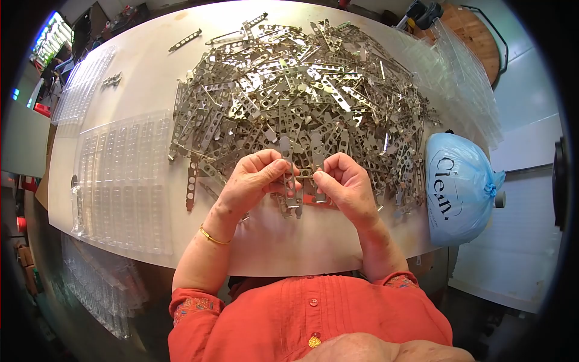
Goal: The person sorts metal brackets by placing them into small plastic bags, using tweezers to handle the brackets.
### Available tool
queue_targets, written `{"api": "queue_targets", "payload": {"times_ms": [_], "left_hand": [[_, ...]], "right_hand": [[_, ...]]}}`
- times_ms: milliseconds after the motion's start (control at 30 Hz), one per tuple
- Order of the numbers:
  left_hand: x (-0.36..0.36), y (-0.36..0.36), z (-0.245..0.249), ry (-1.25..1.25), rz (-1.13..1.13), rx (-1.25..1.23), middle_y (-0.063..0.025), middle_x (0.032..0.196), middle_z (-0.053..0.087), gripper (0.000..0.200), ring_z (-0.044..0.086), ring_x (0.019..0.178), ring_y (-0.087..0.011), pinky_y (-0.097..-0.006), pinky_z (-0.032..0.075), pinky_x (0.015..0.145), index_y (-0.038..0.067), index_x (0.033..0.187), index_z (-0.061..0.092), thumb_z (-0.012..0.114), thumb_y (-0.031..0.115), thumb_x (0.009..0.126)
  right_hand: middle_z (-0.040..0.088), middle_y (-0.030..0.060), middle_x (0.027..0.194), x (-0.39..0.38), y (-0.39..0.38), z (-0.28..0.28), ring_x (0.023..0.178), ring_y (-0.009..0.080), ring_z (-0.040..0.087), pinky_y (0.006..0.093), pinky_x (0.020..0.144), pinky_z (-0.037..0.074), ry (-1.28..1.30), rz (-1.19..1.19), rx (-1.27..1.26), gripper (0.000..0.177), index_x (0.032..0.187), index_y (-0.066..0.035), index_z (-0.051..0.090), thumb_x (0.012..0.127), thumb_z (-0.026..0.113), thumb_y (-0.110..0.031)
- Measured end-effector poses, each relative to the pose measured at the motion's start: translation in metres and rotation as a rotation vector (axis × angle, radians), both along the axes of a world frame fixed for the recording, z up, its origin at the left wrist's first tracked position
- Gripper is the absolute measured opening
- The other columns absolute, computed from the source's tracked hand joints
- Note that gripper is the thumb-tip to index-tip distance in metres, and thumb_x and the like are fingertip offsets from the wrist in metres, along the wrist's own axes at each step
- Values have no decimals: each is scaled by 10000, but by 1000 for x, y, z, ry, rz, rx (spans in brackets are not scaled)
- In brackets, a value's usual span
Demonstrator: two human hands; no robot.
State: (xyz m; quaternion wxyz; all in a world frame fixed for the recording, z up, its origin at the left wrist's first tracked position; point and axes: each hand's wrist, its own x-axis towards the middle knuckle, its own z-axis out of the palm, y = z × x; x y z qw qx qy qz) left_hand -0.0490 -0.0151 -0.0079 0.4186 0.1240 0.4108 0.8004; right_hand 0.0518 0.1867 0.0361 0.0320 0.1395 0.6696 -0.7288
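Note:
My left hand [256,176] pinches a flat metal bracket with round holes [289,184] between thumb and fingertips, at the near edge of the pile. Just to its right, my right hand [348,184] grips another metal bracket [318,151], held upright beside the first. A large heap of similar silvery perforated brackets [289,78] spreads over the table beyond both hands. Something small and red [315,199] shows beneath the held brackets.
Clear plastic trays with slots [123,181] lie at the left. A blue plastic bag [458,190] marked "Clean." sits at the right edge. More clear plastic [461,84] lies at the back right. A lone bracket [184,40] rests behind the heap's left side.

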Motion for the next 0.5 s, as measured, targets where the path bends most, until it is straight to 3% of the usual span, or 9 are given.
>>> {"api": "queue_targets", "payload": {"times_ms": [500], "left_hand": [[4, 0, 2, -28, -24, 20, -110, 995, 714, 172, 715, 865, -188, -334, 607, 771, 30, 1002, 644, 607, 197, 1015]], "right_hand": [[631, -7, 806, 4, -6, -1, 700, 29, 603, 187, 542, 505, 31, 40, -85, 136, 986, -45, 551, 953, 658, -122]]}}
